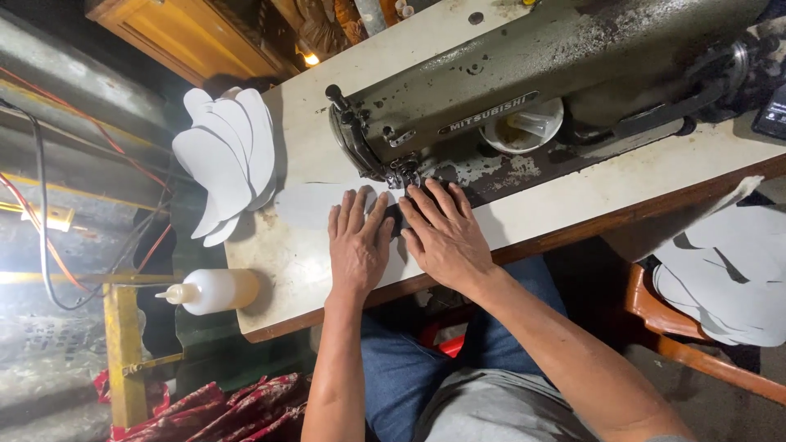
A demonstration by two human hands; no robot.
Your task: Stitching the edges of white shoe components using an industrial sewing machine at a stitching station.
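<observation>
Surroundings: one white squeeze bottle lies on its side at the near left corner of the sewing table; one fanned stack of white cut pieces hangs over the table's left edge, well apart from the hands; one grey industrial sewing machine spans the table top, its needle head just beyond the fingertips, blocking the way forward; one small white dish sits under the machine arm; one heap of white cut pieces rests on a wooden seat at far right
Counts: two hands; one dark strip; one pale sheet; two piles of white pieces
Left hand: flat, palm down, fingers spread, pressing on the pale sheet; clamped on nothing
Dark strip: lies between the two hands, touching both, running toward the needle
Right hand: flat, fingers splayed, pressing down just right of the strip, fingertips near the presser foot
</observation>
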